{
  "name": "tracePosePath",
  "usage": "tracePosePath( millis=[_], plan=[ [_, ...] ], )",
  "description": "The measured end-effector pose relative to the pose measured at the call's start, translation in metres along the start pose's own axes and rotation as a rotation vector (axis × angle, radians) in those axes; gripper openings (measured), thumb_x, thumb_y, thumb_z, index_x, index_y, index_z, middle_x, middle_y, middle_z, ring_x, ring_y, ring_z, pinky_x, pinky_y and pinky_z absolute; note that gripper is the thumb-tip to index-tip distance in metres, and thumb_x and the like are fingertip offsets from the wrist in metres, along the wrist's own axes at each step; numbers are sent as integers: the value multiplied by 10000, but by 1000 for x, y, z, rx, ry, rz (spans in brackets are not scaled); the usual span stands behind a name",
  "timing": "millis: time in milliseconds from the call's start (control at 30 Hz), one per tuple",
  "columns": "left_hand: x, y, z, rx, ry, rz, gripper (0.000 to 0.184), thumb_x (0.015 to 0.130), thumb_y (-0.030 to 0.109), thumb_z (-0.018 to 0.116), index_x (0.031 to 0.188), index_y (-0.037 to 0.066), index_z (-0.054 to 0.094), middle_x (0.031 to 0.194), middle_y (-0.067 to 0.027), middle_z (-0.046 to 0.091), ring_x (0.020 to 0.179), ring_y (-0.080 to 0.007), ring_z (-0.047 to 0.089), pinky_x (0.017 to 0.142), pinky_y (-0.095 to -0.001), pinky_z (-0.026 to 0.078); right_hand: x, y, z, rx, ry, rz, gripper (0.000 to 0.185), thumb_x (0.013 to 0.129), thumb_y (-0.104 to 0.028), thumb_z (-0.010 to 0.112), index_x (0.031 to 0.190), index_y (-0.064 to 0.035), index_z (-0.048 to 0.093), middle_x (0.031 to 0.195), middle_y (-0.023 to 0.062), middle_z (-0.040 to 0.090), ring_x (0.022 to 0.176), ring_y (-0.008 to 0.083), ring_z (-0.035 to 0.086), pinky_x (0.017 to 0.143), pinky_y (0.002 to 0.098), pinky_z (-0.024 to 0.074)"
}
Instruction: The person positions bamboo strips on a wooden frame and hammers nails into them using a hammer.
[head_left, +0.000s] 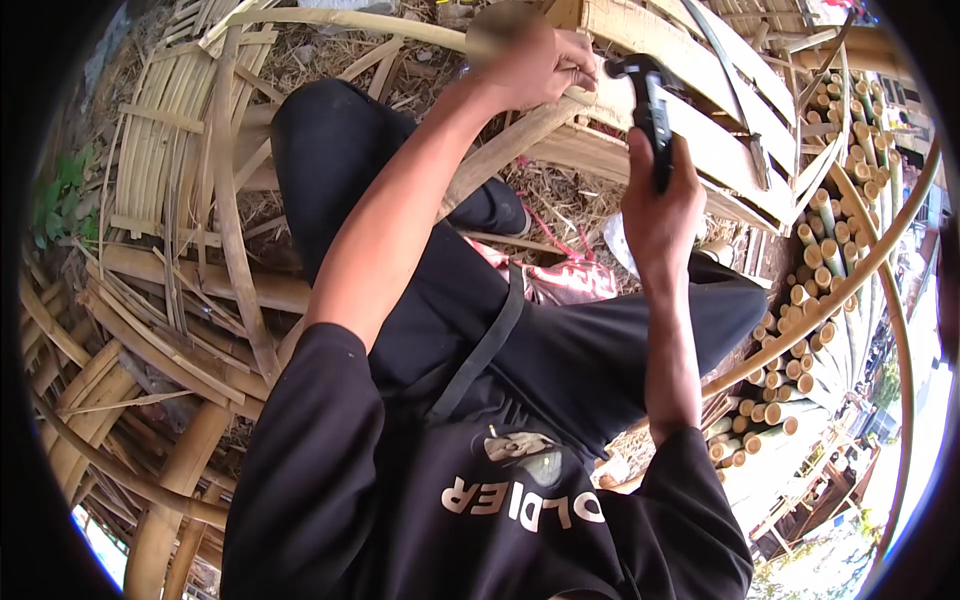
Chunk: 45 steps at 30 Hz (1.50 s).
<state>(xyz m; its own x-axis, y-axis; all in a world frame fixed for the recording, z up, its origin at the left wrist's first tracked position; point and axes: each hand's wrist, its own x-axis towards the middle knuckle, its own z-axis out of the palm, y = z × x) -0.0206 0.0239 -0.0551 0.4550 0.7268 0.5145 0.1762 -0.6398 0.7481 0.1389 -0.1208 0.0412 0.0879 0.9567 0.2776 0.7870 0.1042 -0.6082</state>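
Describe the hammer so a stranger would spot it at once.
Start at the pale slatted crate at the top, right of centre. The right hand holds the hammer in front of it. Unlike the long curved tool on that crate, it is short, black-handled, with a crosswise head.

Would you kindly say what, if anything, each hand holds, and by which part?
Right hand: a black-handled hammer, by its lower handle. Left hand: I cannot tell.

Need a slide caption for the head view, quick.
Right hand gripping a hammer, left hand at slatted wooden boards, cut bamboo poles stacked at frame right.
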Motion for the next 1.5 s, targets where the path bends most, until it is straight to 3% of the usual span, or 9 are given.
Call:
tracePosePath(
  millis=[167,300,367,500,567,633,767,1167,1500],
  plan=[
    [-3,3,-5,-13,-42,-22,152,807,7,742,958,21,739,981,-97,736,910,-242,720,829,-355,562,4,3,-1,-152,-139,79,242,994,-222,623,930,-2,545,720,256,641,660,431,663,552,450,477],
    [-3,-3,-2,-31,-61,-47,184,822,-14,718,997,33,749,1010,-104,741,953,-246,722,883,-354,560,-3,0,8,100,152,52,242,996,-206,615,900,-2,530,737,270,642,715,474,643,586,464,485],
    [-3,2,-4,51,-35,-5,165,829,12,736,992,26,748,999,-100,742,948,-247,722,865,-353,560,6,3,-6,-226,-191,13,229,998,-212,608,955,3,541,743,286,636,719,480,644,579,488,480],
    [-10,0,-1,68,-39,-3,160,829,54,761,987,30,751,996,-92,743,940,-245,722,843,-350,557,0,-4,3,92,115,84,282,987,-241,625,871,-9,514,748,270,637,727,491,625,588,491,478],
    [-3,-4,-2,39,-4,9,134,839,59,757,970,30,755,997,-87,744,932,-250,722,831,-356,554,7,3,-6,-206,-164,34,288,991,-232,620,854,-4,511,680,259,600,699,497,591,568,469,468],
    [-2,6,-1,105,-73,47,114,856,33,725,966,21,753,1009,-93,745,932,-246,725,853,-355,560,7,8,-4,-149,-99,75,309,999,-252,614,843,-1,525,636,237,583,608,452,598,547,464,448],
    [-4,8,-7,64,-58,-54,101,870,52,707,952,7,743,983,-95,734,908,-249,725,843,-356,563,8,12,1,123,-49,318,418,1004,-378,613,862,15,604,595,71,538,524,136,465,502,316,395],
    [5,16,-11,139,-157,-47,151,866,143,731,991,62,756,1022,-111,731,957,-314,693,848,-395,542,34,59,52,222,-75,354,417,871,-344,782,948,58,702,734,128,693,698,180,627,696,352,512],
    [12,13,-9,156,-111,-34,168,834,127,761,984,51,767,949,-135,746,889,-308,720,805,-385,554,43,57,49,503,-150,536,293,831,-270,835,872,-13,699,634,5,605,513,60,485,464,246,374]
  ],
)
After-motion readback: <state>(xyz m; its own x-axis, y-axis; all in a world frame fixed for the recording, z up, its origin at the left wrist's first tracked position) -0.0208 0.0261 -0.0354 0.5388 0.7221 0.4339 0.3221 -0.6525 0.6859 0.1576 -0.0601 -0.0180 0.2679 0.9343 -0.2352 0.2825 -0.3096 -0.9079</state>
